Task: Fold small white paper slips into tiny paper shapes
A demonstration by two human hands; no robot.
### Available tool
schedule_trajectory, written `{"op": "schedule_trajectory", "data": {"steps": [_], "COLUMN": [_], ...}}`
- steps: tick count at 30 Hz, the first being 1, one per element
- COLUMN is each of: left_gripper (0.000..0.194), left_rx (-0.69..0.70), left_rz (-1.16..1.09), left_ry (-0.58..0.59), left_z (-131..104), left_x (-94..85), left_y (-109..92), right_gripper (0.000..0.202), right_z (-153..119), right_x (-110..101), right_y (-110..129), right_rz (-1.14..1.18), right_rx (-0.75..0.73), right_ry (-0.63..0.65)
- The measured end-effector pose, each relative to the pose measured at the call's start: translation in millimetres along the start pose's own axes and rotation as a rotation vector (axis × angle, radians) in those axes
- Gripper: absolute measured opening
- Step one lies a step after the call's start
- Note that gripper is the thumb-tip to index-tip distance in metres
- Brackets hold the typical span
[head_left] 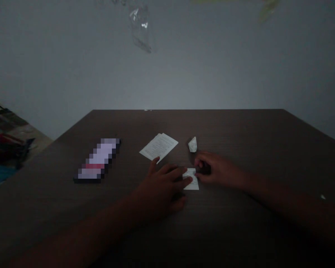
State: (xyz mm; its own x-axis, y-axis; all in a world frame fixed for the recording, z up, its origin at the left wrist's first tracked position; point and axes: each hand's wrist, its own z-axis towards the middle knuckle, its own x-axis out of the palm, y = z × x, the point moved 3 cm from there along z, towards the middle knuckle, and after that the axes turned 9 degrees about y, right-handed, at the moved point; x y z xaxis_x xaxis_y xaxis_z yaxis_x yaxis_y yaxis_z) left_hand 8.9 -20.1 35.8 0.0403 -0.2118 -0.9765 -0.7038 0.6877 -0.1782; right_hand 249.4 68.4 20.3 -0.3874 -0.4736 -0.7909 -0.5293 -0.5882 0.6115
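Observation:
A small piece of printed paper lies on the dark table in front of me. My left hand rests over its left part, fingers spread, with fingertips on the paper. At the paper's right edge is my right hand, its fingers curled and thumb near the edge; whether it pinches the paper is hard to make out. Just beyond the right hand sits a small folded paper piece. Past my left hand lie a few overlapping printed sheets, one corner close to my left fingers.
A phone with a blurred lit screen lies to the left on the table. Behind the table stands a pale wall with a clear plastic bag on it. A tiny white scrap is at the right.

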Motion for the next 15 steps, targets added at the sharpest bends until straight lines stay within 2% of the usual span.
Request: {"op": "schedule_trajectory", "data": {"steps": [4, 8, 15], "left_gripper": [0.052, 0.053, 0.054], "left_rx": [0.005, 0.007, -0.007], "left_rz": [0.018, 0.01, 0.039], "left_ry": [-0.02, -0.011, -0.007], "left_z": [0.0, 0.7, -0.3], "left_x": [3.4, 5.1, 3.1], "left_y": [1.7, 2.9, 0.5], "right_gripper": [0.017, 0.019, 0.037], "right_z": [9.7, 6.5, -11.6], "right_x": [-1.6, -1.9, 2.2], "right_y": [-7.3, -2.4, 14.4], "right_rz": [-0.009, -0.042, -0.113], "right_rx": [0.052, 0.037, -0.002], "right_ry": [-0.043, -0.056, 0.021]}}
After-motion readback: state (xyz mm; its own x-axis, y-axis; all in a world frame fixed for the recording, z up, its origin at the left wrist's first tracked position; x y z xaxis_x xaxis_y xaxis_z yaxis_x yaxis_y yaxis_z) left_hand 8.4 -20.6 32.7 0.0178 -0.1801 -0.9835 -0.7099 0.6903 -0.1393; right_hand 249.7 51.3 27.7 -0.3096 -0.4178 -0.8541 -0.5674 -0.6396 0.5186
